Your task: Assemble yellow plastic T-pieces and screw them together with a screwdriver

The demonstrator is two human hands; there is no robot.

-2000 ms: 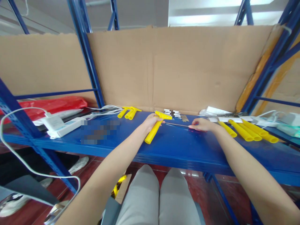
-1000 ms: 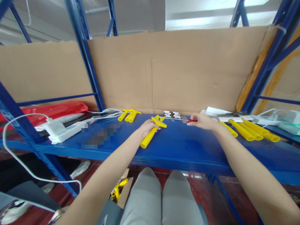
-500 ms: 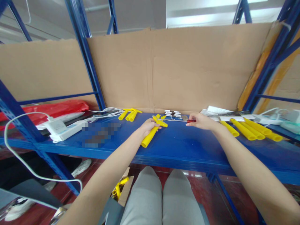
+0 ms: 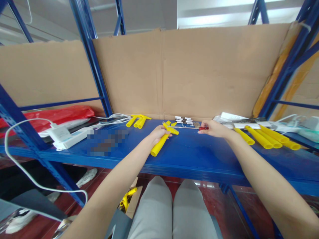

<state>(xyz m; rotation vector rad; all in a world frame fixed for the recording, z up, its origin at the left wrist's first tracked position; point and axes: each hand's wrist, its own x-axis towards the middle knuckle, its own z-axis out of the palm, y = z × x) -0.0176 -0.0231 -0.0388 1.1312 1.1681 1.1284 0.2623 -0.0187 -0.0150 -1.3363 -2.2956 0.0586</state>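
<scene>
My left hand (image 4: 158,133) is closed around a yellow T-shaped plastic handle (image 4: 159,144), whose open tube end points toward me near the front edge of the blue shelf. The fingers of my right hand (image 4: 212,128) are wrapped round the red grip of a screwdriver (image 4: 203,128). Its thin metal shaft runs left to the crosspiece of the handle; whether the tip sits in a screw is too small to tell. Just behind the shaft lies a small stack of black-and-white pieces (image 4: 183,120).
Several yellow T-handles (image 4: 140,122) lie at the back left, and several yellow tubes (image 4: 259,137) at the right. A white power strip (image 4: 72,139) with cables is on the left. Cardboard (image 4: 199,73) walls the back. Below, an open box (image 4: 134,202) holds yellow parts.
Almost nothing differs. Both hands keep their grips in the same places, and the handle and screwdriver have barely shifted.
</scene>
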